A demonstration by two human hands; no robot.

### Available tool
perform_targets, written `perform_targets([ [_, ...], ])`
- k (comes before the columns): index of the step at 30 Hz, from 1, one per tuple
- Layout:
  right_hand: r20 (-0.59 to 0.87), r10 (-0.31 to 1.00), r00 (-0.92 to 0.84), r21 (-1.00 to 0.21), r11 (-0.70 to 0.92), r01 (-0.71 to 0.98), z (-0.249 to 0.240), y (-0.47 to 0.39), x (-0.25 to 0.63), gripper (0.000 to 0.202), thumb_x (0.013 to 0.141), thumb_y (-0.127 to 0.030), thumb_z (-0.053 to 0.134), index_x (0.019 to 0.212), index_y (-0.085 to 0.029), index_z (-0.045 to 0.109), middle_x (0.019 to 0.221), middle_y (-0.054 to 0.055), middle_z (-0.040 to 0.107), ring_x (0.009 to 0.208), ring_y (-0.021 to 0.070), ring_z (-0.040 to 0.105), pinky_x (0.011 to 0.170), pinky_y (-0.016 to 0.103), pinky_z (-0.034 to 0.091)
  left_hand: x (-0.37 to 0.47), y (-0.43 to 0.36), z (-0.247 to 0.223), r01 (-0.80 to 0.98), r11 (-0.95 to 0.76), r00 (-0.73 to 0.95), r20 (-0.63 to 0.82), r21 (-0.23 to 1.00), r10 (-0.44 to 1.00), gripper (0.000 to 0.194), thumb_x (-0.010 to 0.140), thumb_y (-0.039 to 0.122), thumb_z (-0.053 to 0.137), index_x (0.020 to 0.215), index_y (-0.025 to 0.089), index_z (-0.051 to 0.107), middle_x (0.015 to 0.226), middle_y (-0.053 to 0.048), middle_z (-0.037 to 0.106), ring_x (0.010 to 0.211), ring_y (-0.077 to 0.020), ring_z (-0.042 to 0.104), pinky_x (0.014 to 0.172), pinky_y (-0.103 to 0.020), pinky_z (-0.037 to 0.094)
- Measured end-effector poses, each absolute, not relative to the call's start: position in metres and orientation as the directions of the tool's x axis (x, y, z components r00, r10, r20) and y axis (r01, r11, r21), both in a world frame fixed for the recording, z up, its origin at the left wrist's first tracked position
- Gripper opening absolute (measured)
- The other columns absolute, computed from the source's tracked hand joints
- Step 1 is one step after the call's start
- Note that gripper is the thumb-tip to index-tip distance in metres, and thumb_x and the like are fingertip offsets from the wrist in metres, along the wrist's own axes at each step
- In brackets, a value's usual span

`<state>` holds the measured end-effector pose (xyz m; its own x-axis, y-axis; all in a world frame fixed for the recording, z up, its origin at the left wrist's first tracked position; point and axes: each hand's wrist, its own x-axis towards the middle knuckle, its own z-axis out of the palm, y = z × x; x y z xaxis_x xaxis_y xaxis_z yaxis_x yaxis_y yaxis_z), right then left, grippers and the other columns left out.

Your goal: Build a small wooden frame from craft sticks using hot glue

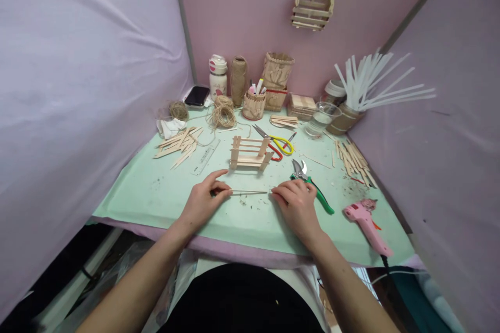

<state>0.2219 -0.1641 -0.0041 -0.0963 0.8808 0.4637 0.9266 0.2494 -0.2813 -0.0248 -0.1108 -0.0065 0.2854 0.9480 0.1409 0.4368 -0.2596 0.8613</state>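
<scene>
Near the front middle of the table, my left hand [207,199] pinches the left end of a thin wooden stick [250,192] seen edge-on. My right hand [297,203] is at the stick's right end with fingers drawn together; a small gap seems to show there, and what its fingertips hold is too small to make out. Just beyond the stick stands a small frame of wooden craft sticks [250,153]. Green-handled pruning shears [318,195] lie beside my right hand, partly behind it. Small dark crumbs are scattered below the stick.
Scissors [282,143] lie behind the frame. A pink glue gun [369,226] is at the right front. Loose sticks [179,143] and a ruler [207,156] lie left, more sticks [355,161] right. Twine [223,113], a bottle [217,78] and a water cup [322,118] stand behind.
</scene>
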Motion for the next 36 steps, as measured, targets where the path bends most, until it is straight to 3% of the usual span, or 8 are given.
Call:
perform_targets([
  [10, 0.371, 0.921, -0.119, -0.298, 0.239, 0.924, -0.006, -0.155, 0.213, 0.02, 0.093, -0.02, 0.053, 0.077, -0.019, 0.065, 0.081, 0.002, 0.068, 0.087, 0.0191, 0.051, 0.084, 0.038, 0.022, -0.025, -0.112, -0.008, 0.465, -0.261, 0.257, 0.153, 0.846, 0.954, 0.04, 0.082, 0.027, 0.061, 0.122, 0.023, 0.054, 0.085, 0.002, 0.075, 0.08, -0.0156, 0.068, 0.079, -0.03, 0.051],
  [21, 0.592, 0.805, -0.048, -0.263, 0.249, 0.932, 0.013, -0.132, 0.215, 0.01, 0.09, -0.023, 0.059, 0.081, -0.021, 0.061, 0.085, 0.001, 0.068, 0.087, 0.0206, 0.052, 0.082, 0.036, 0.025, -0.012, -0.098, 0.015, 0.596, -0.336, 0.106, 0.343, 0.729, 0.933, 0.031, 0.085, 0.027, 0.061, 0.115, 0.023, 0.057, 0.086, 0.002, 0.075, 0.081, -0.0143, 0.069, 0.078, -0.026, 0.05],
  [36, 0.602, 0.781, 0.166, -0.441, 0.152, 0.885, 0.011, -0.112, 0.203, 0.012, 0.092, -0.026, 0.052, 0.084, -0.021, 0.059, 0.092, 0.003, 0.067, 0.093, 0.0229, 0.05, 0.083, 0.036, 0.027, 0.001, -0.077, 0.033, 0.737, -0.327, 0.058, 0.427, 0.592, 0.902, 0.038, 0.085, 0.021, 0.062, 0.122, 0.022, 0.052, 0.089, 0.0, 0.076, 0.081, -0.0169, 0.069, 0.073, -0.027, 0.047],
])
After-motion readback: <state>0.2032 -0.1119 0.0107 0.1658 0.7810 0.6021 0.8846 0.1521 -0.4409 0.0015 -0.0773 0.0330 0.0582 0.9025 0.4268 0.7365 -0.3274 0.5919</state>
